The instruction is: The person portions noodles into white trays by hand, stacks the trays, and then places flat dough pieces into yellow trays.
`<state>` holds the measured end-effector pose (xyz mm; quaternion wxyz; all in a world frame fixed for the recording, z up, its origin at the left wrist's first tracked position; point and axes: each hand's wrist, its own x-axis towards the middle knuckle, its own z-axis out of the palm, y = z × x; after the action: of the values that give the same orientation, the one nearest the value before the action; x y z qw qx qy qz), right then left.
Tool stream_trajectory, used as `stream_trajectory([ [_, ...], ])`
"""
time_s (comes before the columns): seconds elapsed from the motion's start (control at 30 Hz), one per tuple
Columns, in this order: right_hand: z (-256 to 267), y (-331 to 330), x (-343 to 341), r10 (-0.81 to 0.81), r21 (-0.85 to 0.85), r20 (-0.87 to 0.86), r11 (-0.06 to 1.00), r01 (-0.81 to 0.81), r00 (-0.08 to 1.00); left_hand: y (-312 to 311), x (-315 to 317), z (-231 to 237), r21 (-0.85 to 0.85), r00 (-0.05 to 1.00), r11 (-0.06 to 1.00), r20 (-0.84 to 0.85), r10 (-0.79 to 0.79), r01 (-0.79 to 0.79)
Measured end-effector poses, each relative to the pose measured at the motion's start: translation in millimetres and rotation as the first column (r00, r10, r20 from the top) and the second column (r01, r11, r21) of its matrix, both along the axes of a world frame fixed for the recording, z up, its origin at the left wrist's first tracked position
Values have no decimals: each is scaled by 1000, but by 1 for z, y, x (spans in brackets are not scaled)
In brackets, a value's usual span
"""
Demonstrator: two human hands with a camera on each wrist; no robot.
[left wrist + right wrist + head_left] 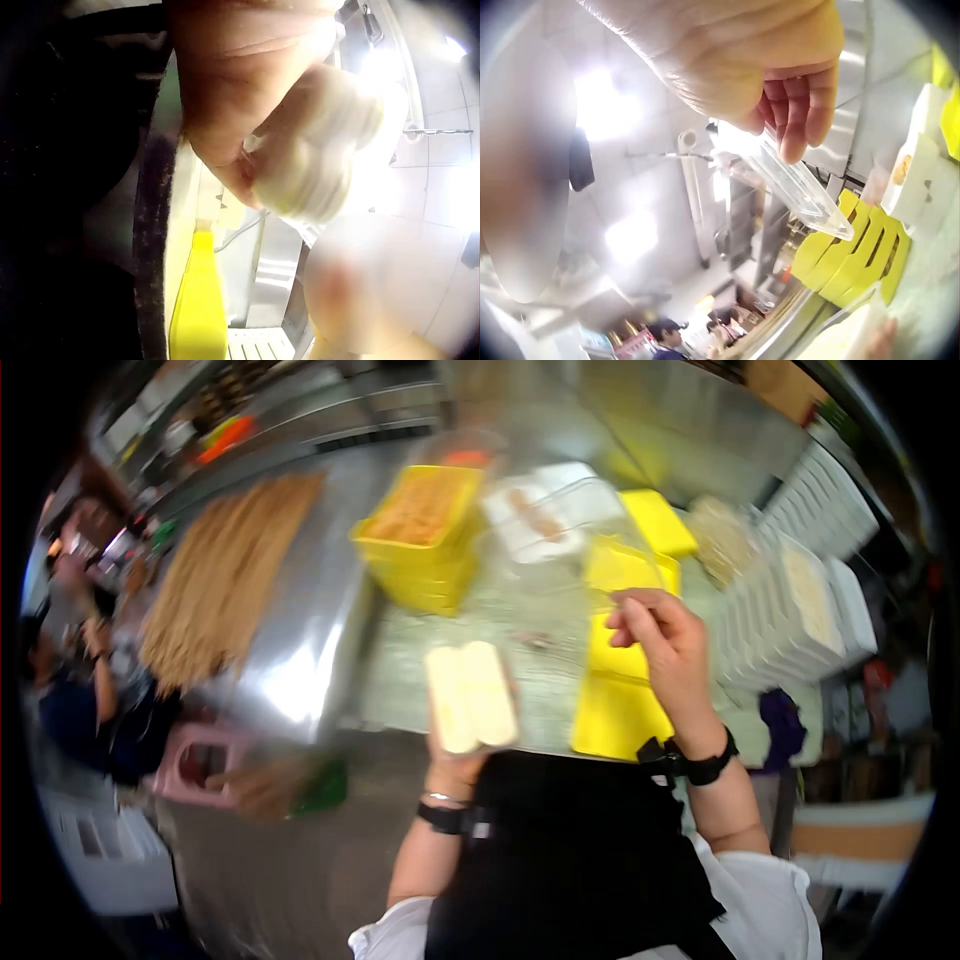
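My left hand holds two pale, cream-coloured blocks lying side by side, near the table's front edge. In the left wrist view the hand grips the blurred blocks between thumb and fingers. My right hand is raised above yellow trays. The right wrist view shows the hand pinching a clear plastic lid that hangs below the fingertips; the lid is hard to make out in the head view.
A stack of yellow baskets with orange-brown food stands behind the left hand. White trays lie beside it. Long brown strips cover part of the steel counter at left. White racks and a purple cloth are at right. People are at far left.
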<state>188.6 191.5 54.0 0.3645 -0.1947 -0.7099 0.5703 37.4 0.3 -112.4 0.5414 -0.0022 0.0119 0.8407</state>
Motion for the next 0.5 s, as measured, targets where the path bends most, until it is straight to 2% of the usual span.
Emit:
stream_trajectory([
  [0.07, -12, 8, 29, 3, -170, -8, 985, -4, 1000, -2, 1, 7, -191, 976, 977, -212, 58, -100],
  [0.13, -19, 12, 66, -52, -341, 11, 939, 52, 999, 1, -9, 6, -340, 979, 926, -167, 114, -166],
  [0.2, -30, 16, 100, -124, -450, 2, 886, 111, 992, -1, -21, 5, -401, 958, 900, -282, 59, -174],
  [0.27, -45, 21, 134, -218, -508, -28, 843, 174, 976, -7, -28, 2, -516, 867, 800, -499, 9, -305],
  [0.3, -52, 26, 146, -253, -532, -29, 823, 199, 967, -9, -36, 2, -549, 800, 740, -600, -24, -389],
  [0.37, -60, 31, 162, -282, -594, -18, 775, 217, 959, -16, -64, 5, -547, 480, 569, -831, -281, -614],
  [0.43, -68, 36, 165, -263, -633, -32, 752, 184, 964, -20, -69, 14, -481, 328, 456, -867, -376, -749],
  [0.5, -71, 44, 151, -223, -657, -100, 747, 104, 970, -18, -68, 15, -195, 7, 364, -889, -458, -911],
])
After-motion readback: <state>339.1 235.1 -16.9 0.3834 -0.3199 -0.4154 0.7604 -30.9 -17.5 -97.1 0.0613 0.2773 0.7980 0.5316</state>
